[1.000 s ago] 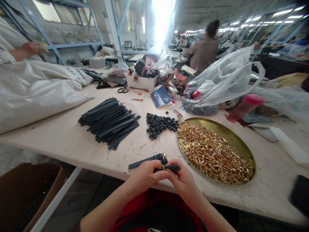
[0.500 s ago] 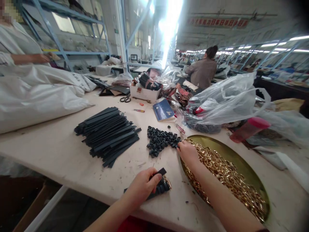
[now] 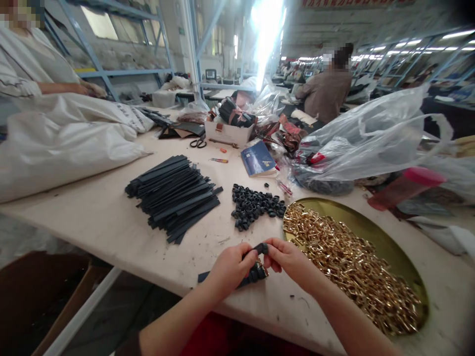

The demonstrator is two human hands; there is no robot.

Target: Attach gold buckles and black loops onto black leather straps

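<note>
My left hand (image 3: 232, 267) is closed on a short black strap (image 3: 256, 250), pinched between thumb and fingers. At the strap's end, the closed fingers of my right hand (image 3: 285, 257) pinch a small black loop, mostly hidden by the fingertips. Beneath my left hand lie black straps (image 3: 204, 277) with loops and gold buckles (image 3: 261, 269) at their right end. A heap of small black loops (image 3: 256, 203) sits beyond both hands. To the right, a round gold tray (image 3: 386, 232) bears many gold buckles (image 3: 345, 252). Flat black strips (image 3: 178, 195) are piled at the left.
A white sack (image 3: 70, 143) covers the table's left end. Farther back are scissors (image 3: 198, 143), a white box (image 3: 226, 132), a blue booklet (image 3: 258, 158) and clear plastic bags (image 3: 356, 143). A pink-lidded jar (image 3: 404, 188) lies at right. Two people (image 3: 328, 91) are beyond the table.
My right hand has come from the edge of the loop heap back to my left hand, and its fingers now meet the strap's end. The camera view has shifted slightly.
</note>
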